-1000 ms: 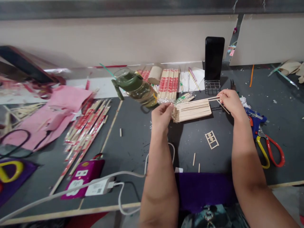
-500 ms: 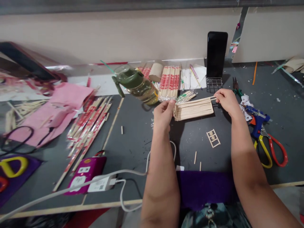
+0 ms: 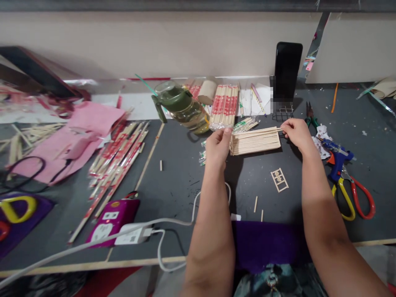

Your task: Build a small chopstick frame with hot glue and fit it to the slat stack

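Above the dark table, a panel of thin wooden sticks (image 3: 256, 142) laid side by side is held up between my hands. My left hand (image 3: 218, 145) grips its left end, thumb on top. At the upper right corner, my right hand (image 3: 296, 131) pinches the end of a stick that lies along the panel's top edge. Whether that stick is fixed to the panel I cannot tell. Below the panel, a small wooden stick frame (image 3: 279, 180) with crosspieces rests on the table, and a short cut stick (image 3: 255, 204) lies nearer to me.
Scissors (image 3: 352, 198), a blue glue gun (image 3: 338, 163) and pliers (image 3: 310, 114) lie at right. A phone (image 3: 288, 70) stands behind. A tilted jug (image 3: 182, 108) and packed chopsticks (image 3: 224, 105) sit at the back. A white cable (image 3: 173, 220) crosses by a purple power strip (image 3: 114, 220).
The whole view has shifted slightly. Both hands keep their hold on the panel and its top stick, and the right-hand stick end now sticks out a little less.
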Available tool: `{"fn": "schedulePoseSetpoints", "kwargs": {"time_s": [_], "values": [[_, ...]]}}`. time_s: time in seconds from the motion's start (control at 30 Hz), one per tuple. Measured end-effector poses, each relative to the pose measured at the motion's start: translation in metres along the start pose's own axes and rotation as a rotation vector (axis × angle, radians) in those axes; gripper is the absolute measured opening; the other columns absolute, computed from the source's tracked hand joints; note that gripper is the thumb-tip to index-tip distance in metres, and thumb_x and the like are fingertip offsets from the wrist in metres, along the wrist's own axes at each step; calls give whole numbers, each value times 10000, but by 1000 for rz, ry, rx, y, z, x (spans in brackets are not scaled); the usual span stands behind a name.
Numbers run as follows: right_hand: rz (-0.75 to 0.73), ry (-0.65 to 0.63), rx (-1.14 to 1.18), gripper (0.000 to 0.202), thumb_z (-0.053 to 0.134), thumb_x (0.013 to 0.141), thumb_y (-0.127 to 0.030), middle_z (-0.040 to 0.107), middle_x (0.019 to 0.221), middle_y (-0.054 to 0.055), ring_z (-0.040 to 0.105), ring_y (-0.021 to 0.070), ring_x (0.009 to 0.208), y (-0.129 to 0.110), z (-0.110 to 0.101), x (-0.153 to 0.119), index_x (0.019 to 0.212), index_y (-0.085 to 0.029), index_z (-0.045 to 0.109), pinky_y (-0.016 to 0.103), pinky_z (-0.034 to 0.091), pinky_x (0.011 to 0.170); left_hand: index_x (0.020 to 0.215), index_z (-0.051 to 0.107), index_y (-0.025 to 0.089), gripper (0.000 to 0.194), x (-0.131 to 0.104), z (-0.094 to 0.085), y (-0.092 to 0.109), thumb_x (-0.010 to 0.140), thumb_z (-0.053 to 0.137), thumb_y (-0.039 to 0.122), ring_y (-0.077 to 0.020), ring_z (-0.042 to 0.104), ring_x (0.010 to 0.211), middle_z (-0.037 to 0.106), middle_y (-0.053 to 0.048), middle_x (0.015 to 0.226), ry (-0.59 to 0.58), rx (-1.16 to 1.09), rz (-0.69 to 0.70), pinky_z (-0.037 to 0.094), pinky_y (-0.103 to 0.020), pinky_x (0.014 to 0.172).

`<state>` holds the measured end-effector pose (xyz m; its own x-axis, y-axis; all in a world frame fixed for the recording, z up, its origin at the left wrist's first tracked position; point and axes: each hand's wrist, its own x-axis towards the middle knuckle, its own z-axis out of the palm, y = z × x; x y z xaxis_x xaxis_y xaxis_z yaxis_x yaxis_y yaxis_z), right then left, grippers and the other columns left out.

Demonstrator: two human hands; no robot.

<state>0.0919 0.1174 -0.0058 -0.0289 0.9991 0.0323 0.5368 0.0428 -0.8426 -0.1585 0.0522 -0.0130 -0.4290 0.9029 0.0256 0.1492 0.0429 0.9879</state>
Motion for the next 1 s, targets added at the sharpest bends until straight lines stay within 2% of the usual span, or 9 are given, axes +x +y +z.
{"fn": "schedulePoseSetpoints", "kwargs": {"time_s": [0.2, 0.37, 0.53, 0.67, 0.83, 1.0], "values": [[60, 30, 181, 90, 604, 764, -175, 601, 585, -29, 585, 125, 521, -4, 2, -1, 709, -176, 675, 253, 470, 557, 822, 712, 178, 345, 2, 0, -5, 822, 669, 520, -142, 551, 657, 638, -8, 701, 38, 22, 38, 410, -251, 621], [126, 92, 313, 72, 610, 769, -144, 582, 591, -30, 559, 105, 523, -11, -3, -2, 724, -170, 659, 201, 383, 454, 880, 747, 171, 243, 2, -1, -4, 824, 669, 394, -170, 652, 836, 733, -48, 867, 111, 113, 197, 486, -281, 807], [137, 89, 365, 89, 591, 789, -118, 586, 605, -21, 558, 109, 535, -16, -5, -3, 744, -170, 649, 199, 360, 429, 936, 779, 181, 222, 1, -3, 0, 842, 643, 328, -196, 672, 947, 753, -73, 983, 129, 236, 336, 477, -259, 715], [126, 74, 368, 68, 631, 807, -133, 597, 623, -24, 574, 105, 550, -20, -3, -4, 753, -175, 639, 192, 384, 442, 930, 785, 186, 216, -1, -3, 4, 889, 615, 315, -214, 674, 969, 771, -80, 1002, 111, 292, 426, 492, -316, 824], [142, 107, 425, 146, 581, 822, -64, 575, 588, -40, 554, 80, 523, -23, -1, -5, 745, -170, 647, 161, 391, 425, 929, 776, 197, 174, -3, -2, 7, 859, 656, 302, -229, 676, 974, 768, -62, 984, 70, 340, 393, 491, -356, 897], [154, 102, 450, 158, 577, 822, -65, 563, 570, -43, 545, 79, 513, -23, 2, -5, 723, -168, 644, 161, 409, 419, 821, 712, 196, 67, 1, 0, 5, 816, 651, 224, -237, 648, 987, 712, -64, 964, 63, 421, 388, 496, -371, 919]]}}
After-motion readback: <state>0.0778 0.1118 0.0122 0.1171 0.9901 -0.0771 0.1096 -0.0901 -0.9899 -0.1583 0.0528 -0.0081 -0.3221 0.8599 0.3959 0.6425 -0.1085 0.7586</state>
